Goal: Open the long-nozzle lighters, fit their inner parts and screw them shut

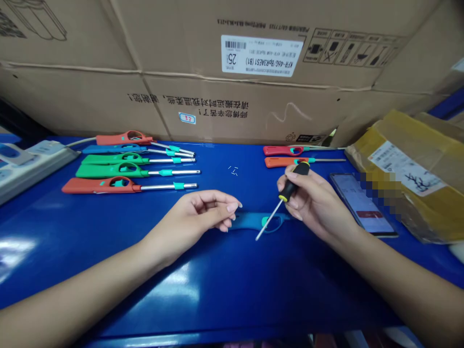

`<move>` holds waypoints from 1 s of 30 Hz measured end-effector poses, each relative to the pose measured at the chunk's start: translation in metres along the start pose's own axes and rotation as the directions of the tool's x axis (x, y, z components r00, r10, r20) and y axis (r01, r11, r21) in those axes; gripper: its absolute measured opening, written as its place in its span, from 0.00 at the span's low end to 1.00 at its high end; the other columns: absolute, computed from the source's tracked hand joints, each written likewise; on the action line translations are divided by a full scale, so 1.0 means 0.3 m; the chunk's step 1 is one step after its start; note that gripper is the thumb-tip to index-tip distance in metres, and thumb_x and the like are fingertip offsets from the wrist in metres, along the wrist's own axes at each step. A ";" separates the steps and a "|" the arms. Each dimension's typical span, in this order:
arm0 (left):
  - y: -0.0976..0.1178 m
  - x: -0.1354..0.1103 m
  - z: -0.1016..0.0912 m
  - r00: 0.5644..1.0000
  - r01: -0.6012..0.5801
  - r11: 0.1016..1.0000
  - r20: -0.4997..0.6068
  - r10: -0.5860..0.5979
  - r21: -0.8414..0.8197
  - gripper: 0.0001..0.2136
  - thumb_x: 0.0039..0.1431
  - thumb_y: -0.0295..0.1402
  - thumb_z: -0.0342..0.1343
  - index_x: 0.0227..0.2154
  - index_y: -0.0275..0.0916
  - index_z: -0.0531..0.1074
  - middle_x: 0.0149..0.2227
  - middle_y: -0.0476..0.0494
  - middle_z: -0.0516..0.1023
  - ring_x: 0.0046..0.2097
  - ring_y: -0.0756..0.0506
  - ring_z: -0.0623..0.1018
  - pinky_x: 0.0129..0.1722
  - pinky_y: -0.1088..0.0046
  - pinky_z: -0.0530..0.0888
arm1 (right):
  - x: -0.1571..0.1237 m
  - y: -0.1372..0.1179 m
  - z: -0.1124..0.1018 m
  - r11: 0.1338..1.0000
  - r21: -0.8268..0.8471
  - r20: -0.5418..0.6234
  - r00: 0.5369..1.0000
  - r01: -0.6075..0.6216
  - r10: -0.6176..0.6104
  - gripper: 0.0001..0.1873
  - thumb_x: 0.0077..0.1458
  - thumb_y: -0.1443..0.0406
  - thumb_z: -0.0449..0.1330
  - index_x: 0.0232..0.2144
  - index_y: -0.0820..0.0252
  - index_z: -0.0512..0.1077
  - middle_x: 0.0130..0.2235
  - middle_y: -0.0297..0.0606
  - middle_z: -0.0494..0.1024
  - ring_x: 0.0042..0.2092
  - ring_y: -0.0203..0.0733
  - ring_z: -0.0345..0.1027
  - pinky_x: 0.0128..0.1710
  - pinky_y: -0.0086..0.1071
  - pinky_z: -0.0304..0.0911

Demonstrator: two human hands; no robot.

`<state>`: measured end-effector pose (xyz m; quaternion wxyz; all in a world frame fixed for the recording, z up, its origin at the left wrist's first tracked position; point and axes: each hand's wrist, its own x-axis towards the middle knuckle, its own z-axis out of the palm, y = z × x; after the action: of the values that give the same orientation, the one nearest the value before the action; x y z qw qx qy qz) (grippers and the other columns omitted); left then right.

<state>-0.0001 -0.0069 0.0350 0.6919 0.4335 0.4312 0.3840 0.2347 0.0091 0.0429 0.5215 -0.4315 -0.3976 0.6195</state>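
Observation:
My right hand [313, 195] grips a screwdriver [295, 181] by its black and yellow handle, the shaft slanting down to the left. Its tip hovers in front of a blue gas lighter [250, 221] with a turquoise trigger, lying on the blue table [217, 285]. At the lighter's left end is my left hand [201, 212], thumb and forefinger pinched together; anything between them is too small to make out. The lighter's right end is partly hidden behind my right hand. Several tiny pale slivers [234, 170] lie behind my left hand.
Several lighters with metal barrels, including a front orange one [99, 185], lie at left beside a power strip [34, 162]. Red [279, 151] and orange [281, 162] lighters lie back right. A phone [362, 203] and taped parcel [416, 169] are at right. A large carton [181, 58] stands behind.

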 end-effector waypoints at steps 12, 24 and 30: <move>-0.015 -0.016 0.014 0.995 -0.030 0.992 0.093 0.018 0.125 0.06 0.58 0.30 0.67 0.38 0.41 0.84 0.30 0.49 0.82 0.30 0.56 0.77 0.33 0.89 0.74 | -0.025 -0.015 0.008 0.999 0.000 0.015 0.999 -0.048 0.048 0.09 0.55 0.61 0.64 0.33 0.56 0.67 0.28 0.28 0.75 0.18 0.27 0.53 0.13 0.22 0.49; -0.008 -0.007 0.020 0.991 0.118 0.965 -0.032 -0.129 -0.233 0.05 0.58 0.27 0.67 0.37 0.36 0.79 0.40 0.40 0.86 0.38 0.49 0.85 0.39 0.80 0.81 | 0.005 -0.021 -0.012 0.992 -0.029 -0.097 0.987 0.126 -0.128 0.08 0.56 0.59 0.63 0.32 0.57 0.74 0.32 0.34 0.77 0.26 0.31 0.68 0.23 0.24 0.68; 0.002 -0.003 0.033 0.965 0.149 0.874 -0.125 -0.231 -0.462 0.07 0.64 0.22 0.58 0.40 0.36 0.79 0.43 0.42 0.85 0.44 0.47 0.85 0.46 0.77 0.82 | -0.043 -0.004 0.000 0.881 -0.169 -0.035 0.891 0.441 -0.453 0.03 0.59 0.62 0.64 0.36 0.54 0.77 0.34 0.34 0.82 0.28 0.37 0.78 0.27 0.29 0.76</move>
<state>0.0088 -0.0101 0.0383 0.7665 0.1819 0.4313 0.4397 0.2362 -0.0035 0.0457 0.6291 -0.3901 -0.5143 0.4330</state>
